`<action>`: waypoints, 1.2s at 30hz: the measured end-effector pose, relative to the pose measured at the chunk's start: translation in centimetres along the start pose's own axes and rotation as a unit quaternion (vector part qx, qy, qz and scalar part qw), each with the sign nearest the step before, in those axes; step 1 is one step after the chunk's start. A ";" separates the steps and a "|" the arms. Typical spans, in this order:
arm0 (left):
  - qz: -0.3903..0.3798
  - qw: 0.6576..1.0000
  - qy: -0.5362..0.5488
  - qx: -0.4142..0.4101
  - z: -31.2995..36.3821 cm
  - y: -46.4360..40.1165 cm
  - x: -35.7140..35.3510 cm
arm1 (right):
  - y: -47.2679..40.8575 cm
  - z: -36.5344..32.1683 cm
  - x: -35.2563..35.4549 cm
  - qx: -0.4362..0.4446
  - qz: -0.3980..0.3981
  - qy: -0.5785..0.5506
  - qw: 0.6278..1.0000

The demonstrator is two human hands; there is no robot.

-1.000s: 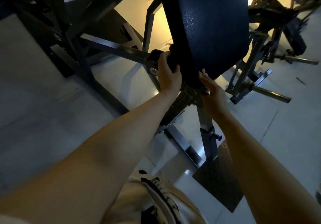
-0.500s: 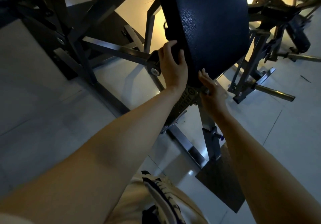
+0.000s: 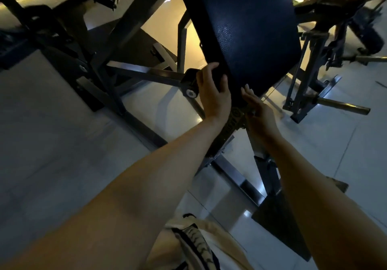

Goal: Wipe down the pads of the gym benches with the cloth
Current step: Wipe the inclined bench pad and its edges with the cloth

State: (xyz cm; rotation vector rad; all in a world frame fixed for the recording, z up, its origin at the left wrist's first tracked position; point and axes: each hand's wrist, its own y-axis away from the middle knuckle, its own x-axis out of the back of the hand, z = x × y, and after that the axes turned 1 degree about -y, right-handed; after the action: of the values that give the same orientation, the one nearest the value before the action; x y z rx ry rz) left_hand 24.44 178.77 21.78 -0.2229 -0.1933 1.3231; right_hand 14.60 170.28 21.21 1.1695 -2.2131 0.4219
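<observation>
Left hand (image 3: pixel 213 93) has its fingers curled over a dark cloth (image 3: pixel 215 79) on the pad (image 3: pixel 251 39) edge, right hand (image 3: pixel 256 110) fingers straight underneath. Most of it probably left.

arms: two bare forearms, no sleeves in view
hands: left hand (image 3: pixel 212 97) and right hand (image 3: pixel 258 112) bare, no gloves, rings or watch visible
clothing: beige fabric garment with dark patterned stripe (image 3: pixel 194 246), below the hands

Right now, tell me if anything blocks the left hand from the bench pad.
Nothing visible does. The left hand is already on the near left edge of the pad, over something dark, perhaps the cloth.
</observation>
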 end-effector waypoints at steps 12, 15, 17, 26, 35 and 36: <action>-0.261 0.958 -0.091 0.072 -3.9 8.1 1.2 | 5.9 1.1 -2.6 -0.144 0.117 -0.164 0.969; -0.259 0.961 -0.076 0.059 -3.7 7.1 1.5 | 8.0 1.3 -4.0 -0.157 0.084 -0.373 0.911; -0.270 0.957 -0.053 0.096 -3.7 6.7 1.6 | 7.8 1.3 -4.4 -0.137 0.096 -0.407 0.898; -0.247 0.948 -0.134 0.149 -3.4 7.0 -1.6 | 5.0 4.5 -2.6 -0.167 0.156 -0.395 0.890; 0.019 0.976 -0.077 0.203 -1.5 10.1 -7.5 | 0.3 8.7 3.7 -0.148 0.085 -0.409 0.897; 0.024 0.976 -0.077 0.202 -1.2 10.1 -7.9 | 0.0 8.7 4.0 -0.150 0.100 -0.411 0.894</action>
State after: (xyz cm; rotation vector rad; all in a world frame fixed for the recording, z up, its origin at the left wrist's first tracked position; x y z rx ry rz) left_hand 13.41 173.37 17.81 0.2209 -0.0466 1.3989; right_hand 9.78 163.14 16.97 1.0570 -2.9837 -0.4306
